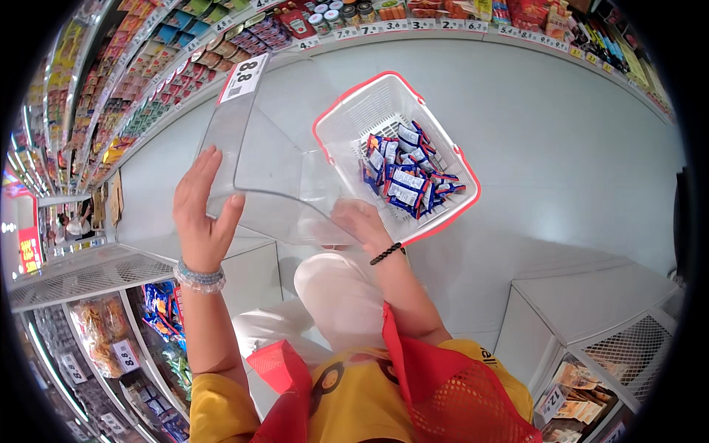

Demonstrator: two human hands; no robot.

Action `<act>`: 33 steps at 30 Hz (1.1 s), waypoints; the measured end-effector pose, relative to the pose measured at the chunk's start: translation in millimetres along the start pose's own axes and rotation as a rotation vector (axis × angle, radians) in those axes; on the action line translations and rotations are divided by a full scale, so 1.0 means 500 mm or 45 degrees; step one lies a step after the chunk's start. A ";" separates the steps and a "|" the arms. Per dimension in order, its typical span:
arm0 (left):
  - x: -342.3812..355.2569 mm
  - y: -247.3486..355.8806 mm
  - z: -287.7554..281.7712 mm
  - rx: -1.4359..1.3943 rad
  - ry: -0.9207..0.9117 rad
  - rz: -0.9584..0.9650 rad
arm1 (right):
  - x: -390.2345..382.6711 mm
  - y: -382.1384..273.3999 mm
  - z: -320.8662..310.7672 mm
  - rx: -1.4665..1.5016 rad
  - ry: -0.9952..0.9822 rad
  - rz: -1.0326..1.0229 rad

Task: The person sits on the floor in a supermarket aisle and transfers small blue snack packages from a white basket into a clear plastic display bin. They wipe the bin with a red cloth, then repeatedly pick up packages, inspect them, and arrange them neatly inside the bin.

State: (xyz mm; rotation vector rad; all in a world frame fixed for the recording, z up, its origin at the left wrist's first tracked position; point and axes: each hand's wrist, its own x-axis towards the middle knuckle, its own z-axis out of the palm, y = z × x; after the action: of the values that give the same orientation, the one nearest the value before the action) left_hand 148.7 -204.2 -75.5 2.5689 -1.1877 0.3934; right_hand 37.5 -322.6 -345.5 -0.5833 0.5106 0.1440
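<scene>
My left hand (203, 207) grips the left side of a clear plastic bin (269, 159), thumb against the near edge and fingers along the wall. The bin is tilted, with a white price label (242, 74) on its upper strip, and I see nothing inside it. My right hand (358, 221) holds the bin's lower right part, its fingers showing through the clear plastic. Just right of the bin, a white basket (450, 214) with a red rim stands on the floor, holding several small blue, red and white packets (406, 184).
Stocked shelves (96, 103) curve along the left and far side. Nearer, mesh-topped display units (561, 303) with packaged goods flank me at lower right and lower left (111, 273). A person (77, 225) is small in the left background. Pale floor (561, 162) surrounds the basket.
</scene>
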 end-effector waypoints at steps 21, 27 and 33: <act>-0.378 -0.046 -0.067 -1.245 0.635 -0.734 | 0.022 0.087 0.192 -0.122 -0.303 0.092; -0.360 -0.025 -0.065 -0.855 0.851 -0.820 | 0.012 0.124 0.261 -0.422 -0.587 0.124; -0.347 -0.025 -0.069 -0.565 1.064 -0.405 | 0.004 0.167 0.301 -0.385 -0.495 0.119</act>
State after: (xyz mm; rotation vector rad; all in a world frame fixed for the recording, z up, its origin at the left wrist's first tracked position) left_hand 45.8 -63.5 -107.6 1.8370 -0.4787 0.8884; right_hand 79.6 -169.3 -280.0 -0.8051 0.1364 0.4196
